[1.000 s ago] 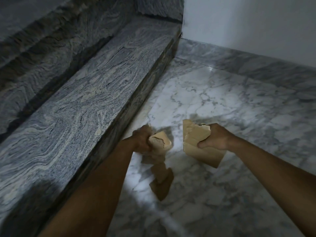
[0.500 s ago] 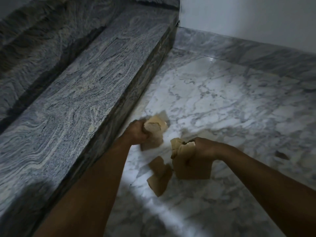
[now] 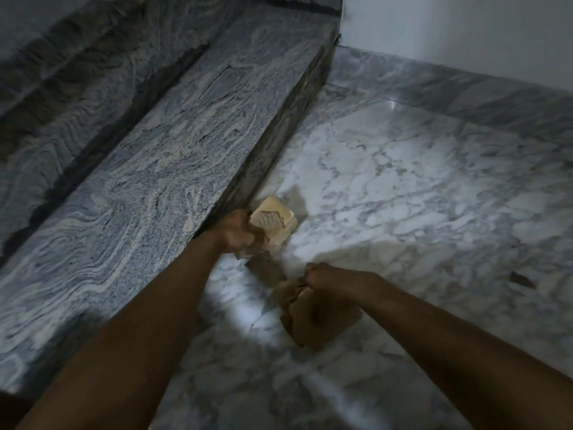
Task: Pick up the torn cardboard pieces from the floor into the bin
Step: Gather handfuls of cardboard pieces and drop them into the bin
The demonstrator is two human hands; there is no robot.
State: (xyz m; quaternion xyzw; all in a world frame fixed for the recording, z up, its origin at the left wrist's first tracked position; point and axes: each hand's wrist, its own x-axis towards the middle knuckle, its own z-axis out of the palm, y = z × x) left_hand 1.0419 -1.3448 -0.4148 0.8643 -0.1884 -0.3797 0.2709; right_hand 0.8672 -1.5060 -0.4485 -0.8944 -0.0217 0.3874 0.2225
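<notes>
My left hand (image 3: 238, 231) grips a bundle of tan torn cardboard pieces (image 3: 273, 221) close to the foot of the granite step. My right hand (image 3: 322, 279) holds another clutch of brown cardboard pieces (image 3: 313, 318) low over the marble floor, in shadow. Between the two hands a dark cardboard piece (image 3: 265, 270) lies on the floor, partly hidden by what I hold. A small dark scrap (image 3: 522, 279) lies on the floor at the right. No bin is in view.
A grey veined granite step (image 3: 173, 169) runs along the left, with a second step (image 3: 62, 79) above it. A white wall (image 3: 465, 32) with a marble skirting (image 3: 449, 88) closes the far side. White marble floor (image 3: 418, 181) spreads to the right.
My right hand has moved down and left with its cardboard, onto the spot where loose pieces lay. My left hand has stayed near the step with its bundle.
</notes>
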